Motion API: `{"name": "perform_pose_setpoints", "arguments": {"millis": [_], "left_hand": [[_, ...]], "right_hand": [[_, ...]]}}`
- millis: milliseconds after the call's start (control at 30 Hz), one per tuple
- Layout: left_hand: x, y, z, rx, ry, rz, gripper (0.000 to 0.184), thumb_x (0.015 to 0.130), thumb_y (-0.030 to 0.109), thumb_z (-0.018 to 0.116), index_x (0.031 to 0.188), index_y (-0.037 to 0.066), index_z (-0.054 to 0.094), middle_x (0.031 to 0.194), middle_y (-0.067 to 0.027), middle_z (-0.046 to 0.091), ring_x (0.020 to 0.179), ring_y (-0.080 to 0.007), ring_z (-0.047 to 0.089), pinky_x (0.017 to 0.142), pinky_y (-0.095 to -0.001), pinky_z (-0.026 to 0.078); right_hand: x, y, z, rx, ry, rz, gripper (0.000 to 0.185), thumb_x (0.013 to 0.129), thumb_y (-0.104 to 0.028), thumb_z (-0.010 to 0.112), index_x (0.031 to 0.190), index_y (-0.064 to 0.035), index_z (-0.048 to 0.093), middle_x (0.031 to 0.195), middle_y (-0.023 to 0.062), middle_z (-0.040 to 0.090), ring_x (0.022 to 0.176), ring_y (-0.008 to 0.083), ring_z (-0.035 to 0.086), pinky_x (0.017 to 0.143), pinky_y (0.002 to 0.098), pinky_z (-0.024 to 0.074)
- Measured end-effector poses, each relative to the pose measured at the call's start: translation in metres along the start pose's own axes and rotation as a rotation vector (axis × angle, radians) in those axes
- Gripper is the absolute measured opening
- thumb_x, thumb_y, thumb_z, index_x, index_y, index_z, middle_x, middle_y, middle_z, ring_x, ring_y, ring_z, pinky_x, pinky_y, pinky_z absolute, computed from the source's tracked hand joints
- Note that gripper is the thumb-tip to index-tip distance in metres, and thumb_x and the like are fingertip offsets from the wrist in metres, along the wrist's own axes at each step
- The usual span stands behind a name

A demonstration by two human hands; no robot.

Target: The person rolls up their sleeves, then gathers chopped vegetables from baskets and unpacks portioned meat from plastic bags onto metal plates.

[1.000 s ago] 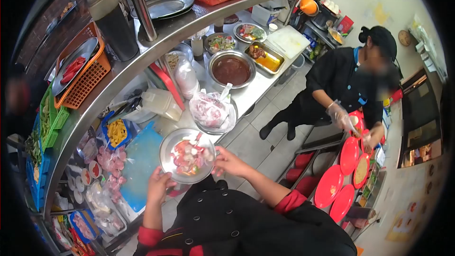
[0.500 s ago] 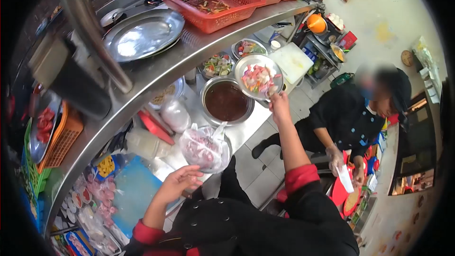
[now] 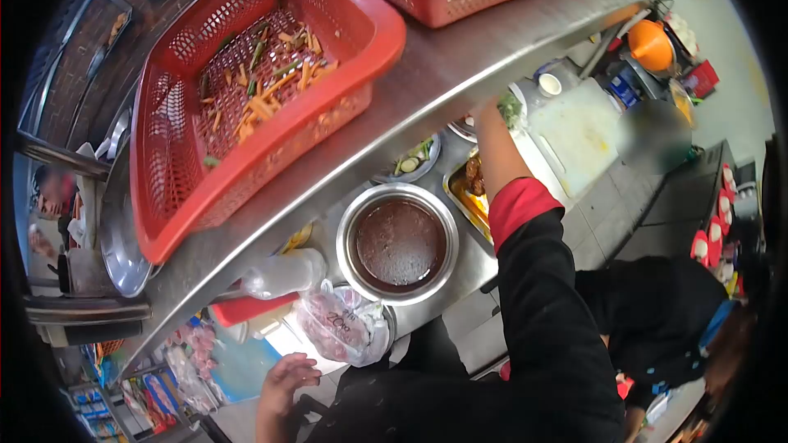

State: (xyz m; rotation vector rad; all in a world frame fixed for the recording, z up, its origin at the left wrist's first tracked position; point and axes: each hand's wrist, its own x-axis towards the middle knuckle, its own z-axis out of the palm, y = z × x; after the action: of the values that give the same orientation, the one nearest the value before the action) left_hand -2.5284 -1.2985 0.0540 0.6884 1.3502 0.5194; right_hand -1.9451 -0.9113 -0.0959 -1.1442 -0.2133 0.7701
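Note:
My right hand [image 3: 491, 115] reaches forward under the shelf edge, its fingers hidden there. Close by it, part of a metal plate [image 3: 462, 128] shows. Below my right forearm lies a metal tray with browned, glazed pieces [image 3: 474, 176] in orange liquid. My left hand [image 3: 287, 377] hovers low with loosely bent fingers, holding nothing. Just beyond it a knotted clear plastic bag [image 3: 332, 328] with reddish contents and handwriting rests on a metal bowl. A steel pot [image 3: 347, 238] of dark red-brown sauce [image 3: 400, 248] stands mid-counter. Behind it sits a bowl of cut vegetables [image 3: 410, 162].
Overhead, a steel shelf [image 3: 460, 57] carries a red perforated basket [image 3: 271, 152] with carrot strips, plus other red baskets. A white cutting board [image 3: 574, 135] and a small cup [image 3: 549, 85] lie to the right. A co-worker in black [image 3: 657, 312] bends over at right.
My right hand has moved forward under the shelf; the plate of chopped food it held is no longer plainly seen. The view has shifted toward the shelf, and the co-worker appears lower.

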Motion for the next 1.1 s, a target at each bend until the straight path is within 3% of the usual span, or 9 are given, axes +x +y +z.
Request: {"name": "perform_pose_setpoints", "arguments": {"millis": [100,533,1100], "left_hand": [[-0.001,0.002,0.018,-0.027,0.129,-0.025,0.033,0.089,0.007,0.061,0.122,0.003,0.057,0.113,-0.0157,0.065,0.098,-0.0283,0.068,0.081,-0.0363,0.055],[-0.002,0.01,0.046,-0.066,0.216,-0.045,0.031,0.092,0.005,0.059,0.122,0.007,0.058,0.114,-0.0133,0.065,0.101,-0.0276,0.067,0.083,-0.0364,0.054],[-0.079,-0.058,-0.028,-0.079,0.131,0.123,0.03,0.095,0.008,0.056,0.125,0.008,0.057,0.115,-0.0123,0.066,0.099,-0.027,0.067,0.081,-0.0368,0.056]], "right_hand": [[0.03,0.01,0.002,0.083,-0.071,0.067,0.034,0.094,-0.03,0.063,0.105,-0.0002,0.053,0.076,0.013,0.063,0.054,0.0199,0.062,0.044,0.0342,0.0469],[0.07,0.032,-0.002,0.187,-0.201,0.234,0.025,0.093,-0.023,0.062,0.107,-0.0037,0.054,0.084,0.0119,0.064,0.064,0.0209,0.064,0.051,0.0336,0.05],[-0.008,-0.04,0.043,0.271,-0.278,0.206,0.018,0.093,-0.014,0.06,0.109,-0.0082,0.056,0.093,0.0103,0.064,0.077,0.0222,0.066,0.059,0.0328,0.054]]}}
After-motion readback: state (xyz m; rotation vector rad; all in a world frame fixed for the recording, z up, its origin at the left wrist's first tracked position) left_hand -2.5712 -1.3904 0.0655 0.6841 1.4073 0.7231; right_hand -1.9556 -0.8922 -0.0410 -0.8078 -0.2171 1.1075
